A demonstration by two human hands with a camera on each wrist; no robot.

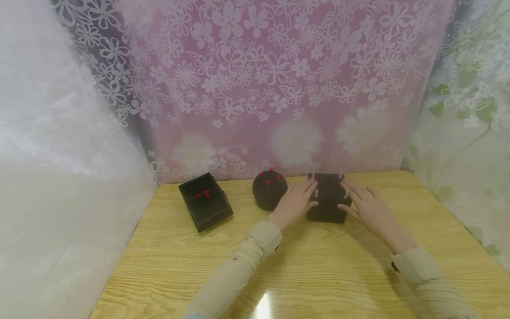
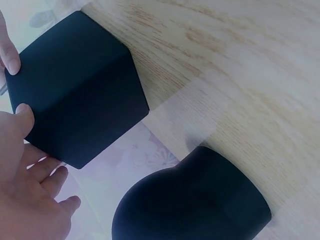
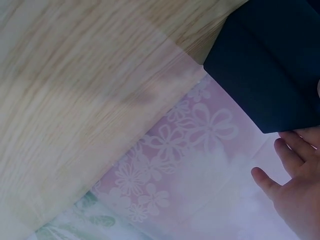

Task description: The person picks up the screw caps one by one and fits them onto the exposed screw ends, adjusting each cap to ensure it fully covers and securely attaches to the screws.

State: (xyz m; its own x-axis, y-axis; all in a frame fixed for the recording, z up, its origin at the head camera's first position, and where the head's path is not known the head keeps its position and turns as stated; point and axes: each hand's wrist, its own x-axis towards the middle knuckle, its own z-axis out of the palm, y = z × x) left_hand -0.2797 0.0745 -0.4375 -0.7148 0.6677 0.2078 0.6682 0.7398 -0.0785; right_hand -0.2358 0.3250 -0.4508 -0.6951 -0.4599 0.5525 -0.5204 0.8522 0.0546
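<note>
A black block-shaped stand (image 1: 328, 204) with several small clear or silvery uprights on top stands at the table's back right. Against its left side, my left hand (image 1: 295, 201) touches the block, fingers reaching forward and thumb on the front face. My right hand (image 1: 370, 212) touches the opposite side with fingers likewise extended. In the left wrist view, the thumb (image 2: 24, 120) lies over the block's edge, and the right hand's fingertip shows beyond. Spread fingers (image 3: 287, 152) lie by the block's lower edge in the right wrist view. Left of the hands sits a black rounded stand (image 1: 268, 195) with red pieces.
Farther left on the wooden table (image 1: 311, 274) lies a black open tray (image 1: 207, 217) with small red pieces in it. A pink flowered curtain (image 1: 255, 88) hangs right behind the table, and pale curtains flank both sides.
</note>
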